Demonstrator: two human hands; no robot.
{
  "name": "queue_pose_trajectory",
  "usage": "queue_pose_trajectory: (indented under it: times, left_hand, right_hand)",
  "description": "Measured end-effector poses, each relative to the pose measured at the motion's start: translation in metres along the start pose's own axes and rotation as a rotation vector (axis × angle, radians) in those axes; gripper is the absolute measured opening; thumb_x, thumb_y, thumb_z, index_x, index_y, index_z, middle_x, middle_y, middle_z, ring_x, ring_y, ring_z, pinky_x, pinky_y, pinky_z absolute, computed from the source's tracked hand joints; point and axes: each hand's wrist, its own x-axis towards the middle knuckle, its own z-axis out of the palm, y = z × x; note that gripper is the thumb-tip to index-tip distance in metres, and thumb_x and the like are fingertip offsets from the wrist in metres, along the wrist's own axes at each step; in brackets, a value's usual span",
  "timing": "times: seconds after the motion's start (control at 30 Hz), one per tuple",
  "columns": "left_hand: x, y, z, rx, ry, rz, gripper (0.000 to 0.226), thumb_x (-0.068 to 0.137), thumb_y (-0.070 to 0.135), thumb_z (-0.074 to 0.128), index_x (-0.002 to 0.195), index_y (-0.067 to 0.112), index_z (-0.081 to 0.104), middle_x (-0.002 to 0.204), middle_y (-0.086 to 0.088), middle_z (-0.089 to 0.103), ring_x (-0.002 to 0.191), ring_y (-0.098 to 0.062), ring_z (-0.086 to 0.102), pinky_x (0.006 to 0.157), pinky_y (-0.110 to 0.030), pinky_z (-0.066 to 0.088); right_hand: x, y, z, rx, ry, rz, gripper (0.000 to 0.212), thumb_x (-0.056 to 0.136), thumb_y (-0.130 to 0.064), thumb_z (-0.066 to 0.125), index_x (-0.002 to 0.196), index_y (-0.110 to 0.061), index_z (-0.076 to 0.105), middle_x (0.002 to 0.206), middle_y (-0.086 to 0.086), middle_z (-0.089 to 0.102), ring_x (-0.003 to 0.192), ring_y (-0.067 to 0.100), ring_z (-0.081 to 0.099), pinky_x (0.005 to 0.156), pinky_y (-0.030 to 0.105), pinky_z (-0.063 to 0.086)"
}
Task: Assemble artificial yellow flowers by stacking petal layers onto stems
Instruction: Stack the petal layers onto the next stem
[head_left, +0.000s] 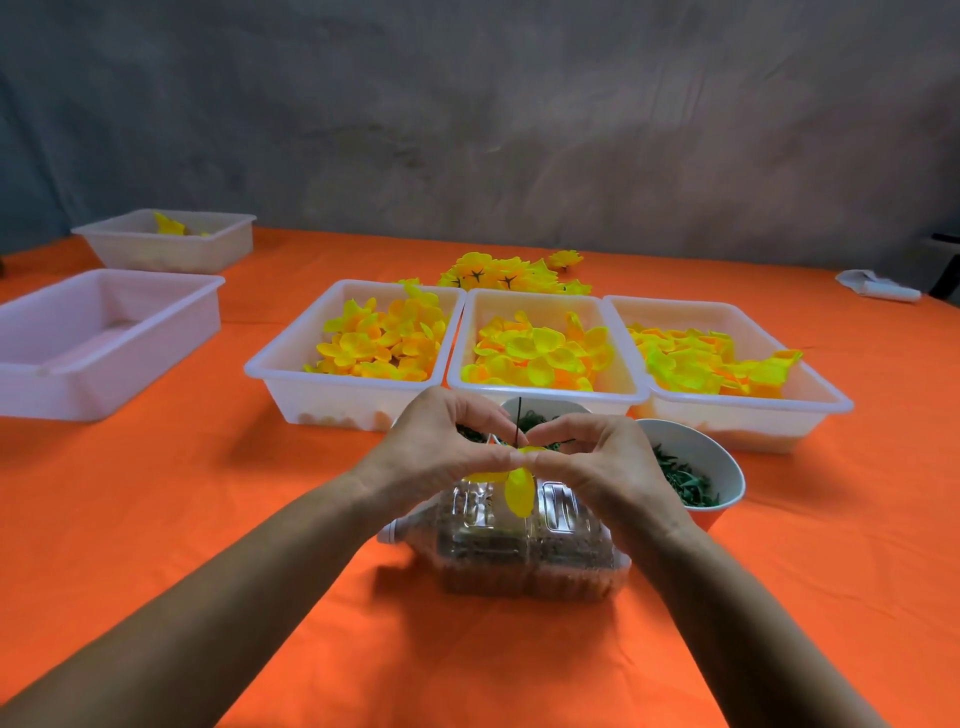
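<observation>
- Far left, two white trays (104, 332) sit on the orange table (260, 519); the back one shows a yellow petal.
- Left hand (441, 447) pinches the yellow petal layer (519, 488) at centre, fingers curled.
- The thin dark stem (518, 423) stands upright through that layer, above a clear plastic container (519, 561).
- Right hand (597, 457) pinches the same layer, fingertips meeting the left's.
- Behind, three petal trays (545, 395) stand side by side, finished flowers (498, 273) beyond.
- Right, a cup of green pieces (691, 467).
</observation>
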Motion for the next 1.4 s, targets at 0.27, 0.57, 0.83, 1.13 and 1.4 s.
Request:
queue_pose_trajectory:
  times: [0.27, 0.57, 0.83, 1.13, 1.4]
  left_hand:
    - [0.010, -0.011, -0.004, -0.025, -0.072, 0.001, 0.015, 0.069, 0.000, 0.079, 0.081, 0.008, 0.077, 0.097, -0.002, 0.066, 0.095, -0.015, 0.065, 0.092, -0.039, 0.053]
    - [0.012, -0.017, -0.003, -0.025, -0.078, 0.047, 0.011, 0.069, -0.002, 0.077, 0.077, 0.005, 0.075, 0.096, -0.007, 0.065, 0.092, -0.021, 0.064, 0.089, -0.041, 0.054]
    - [0.014, -0.017, -0.004, -0.041, -0.104, 0.037, 0.017, 0.070, -0.006, 0.075, 0.086, -0.001, 0.073, 0.095, -0.009, 0.064, 0.088, -0.016, 0.062, 0.085, -0.031, 0.052]
    - [0.014, -0.019, -0.003, -0.078, -0.080, 0.014, 0.014, 0.070, -0.008, 0.075, 0.083, -0.005, 0.072, 0.088, -0.013, 0.068, 0.085, -0.019, 0.064, 0.082, -0.033, 0.052]
    - [0.014, -0.021, -0.002, -0.107, -0.064, -0.033, 0.012, 0.070, -0.006, 0.076, 0.081, -0.004, 0.072, 0.091, -0.022, 0.071, 0.086, -0.026, 0.065, 0.088, -0.045, 0.051]
  right_hand:
    - [0.006, 0.002, -0.005, 0.025, -0.013, 0.013, 0.020, 0.075, -0.002, 0.073, 0.076, -0.022, 0.072, 0.075, 0.001, 0.072, 0.069, 0.010, 0.067, 0.063, 0.022, 0.053]
    - [0.016, 0.014, -0.012, 0.031, 0.065, 0.003, 0.019, 0.082, -0.005, 0.068, 0.074, -0.022, 0.071, 0.075, -0.002, 0.070, 0.069, 0.005, 0.062, 0.061, 0.022, 0.047]
    - [0.049, 0.027, -0.023, -0.278, 0.163, -0.060, 0.013, 0.080, -0.007, 0.069, 0.090, -0.011, 0.076, 0.082, 0.000, 0.072, 0.075, 0.007, 0.062, 0.070, 0.018, 0.044]
    - [0.084, 0.035, 0.001, -0.874, -0.182, -0.098, 0.027, 0.080, -0.002, 0.060, 0.102, -0.011, 0.073, 0.105, 0.015, 0.068, 0.100, 0.033, 0.059, 0.078, 0.033, 0.049]
    - [0.101, 0.043, 0.014, -1.036, -0.226, -0.121, 0.030, 0.085, -0.018, 0.057, 0.111, -0.030, 0.067, 0.115, 0.005, 0.065, 0.106, 0.028, 0.058, 0.069, 0.027, 0.036]
